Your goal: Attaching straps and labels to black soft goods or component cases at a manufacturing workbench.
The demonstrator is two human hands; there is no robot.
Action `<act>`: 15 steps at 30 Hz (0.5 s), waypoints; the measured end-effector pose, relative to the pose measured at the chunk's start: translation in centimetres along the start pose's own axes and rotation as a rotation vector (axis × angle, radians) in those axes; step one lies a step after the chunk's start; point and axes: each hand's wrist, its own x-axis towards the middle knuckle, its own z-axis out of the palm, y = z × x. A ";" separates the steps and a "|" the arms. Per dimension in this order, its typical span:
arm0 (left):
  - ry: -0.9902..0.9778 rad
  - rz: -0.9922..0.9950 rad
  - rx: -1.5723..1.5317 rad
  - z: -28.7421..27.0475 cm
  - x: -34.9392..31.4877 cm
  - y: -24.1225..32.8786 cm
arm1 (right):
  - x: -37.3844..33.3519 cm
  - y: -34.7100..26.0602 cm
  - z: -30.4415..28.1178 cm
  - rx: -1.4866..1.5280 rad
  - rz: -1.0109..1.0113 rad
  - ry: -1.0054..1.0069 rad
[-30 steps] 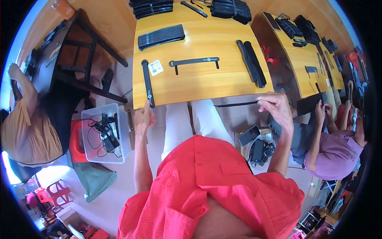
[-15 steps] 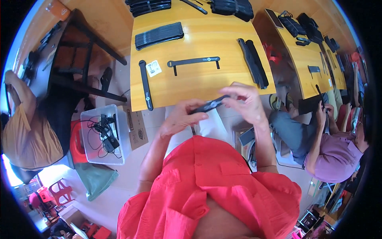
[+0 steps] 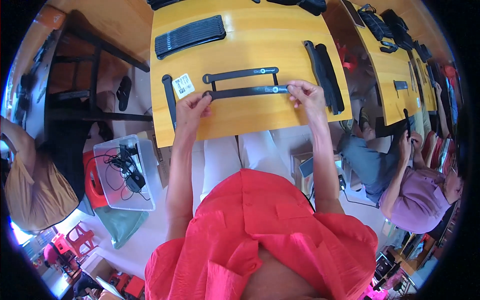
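Observation:
A long flat black strap [image 3: 246, 93] with white print near its right end is stretched level between my two hands, over the near part of the table. My left hand [image 3: 193, 112] pinches its left end between thumb and fingers. My right hand [image 3: 307, 97] pinches the right end. Just beyond it lies a second black strap [image 3: 235, 75], with a ring-shaped left end. Two thin black strips [image 3: 275, 79] run from that strap toward the held one, which covers part of them. Another strap [image 3: 168, 95] lies lengthwise at the left, partly behind my left forearm.
The yellow table [image 3: 240, 117] carries a white label [image 3: 183, 85], a stack of black straps [image 3: 191, 37] at back left and longer black strips [image 3: 325, 75] at right. A clear bin of cables [image 3: 126, 175] stands left on the floor. A person in purple [image 3: 417, 200] sits at right.
My hands have moved forward from near my lap to above the table and spread apart. The strap, bunched between them before, is now drawn out straight alongside the one lying there.

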 end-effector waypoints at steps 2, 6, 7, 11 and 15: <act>0.045 0.039 0.000 0.2 1.1 -0.3 | 1.3 0.4 0.6 0.008 0.006 -0.002; 0.118 0.090 -0.031 0.2 2.6 -0.8 | 3.4 1.7 1.3 0.065 -0.011 0.007; 0.122 0.083 -0.029 0.2 2.9 -1.1 | 3.7 2.0 1.4 0.079 -0.021 0.005; 0.158 0.093 -0.078 0.4 3.9 -2.0 | 4.3 2.8 1.7 0.044 -0.014 0.042; 0.292 0.130 0.095 1.7 3.9 -1.4 | 5.0 3.3 1.8 0.071 -0.036 0.056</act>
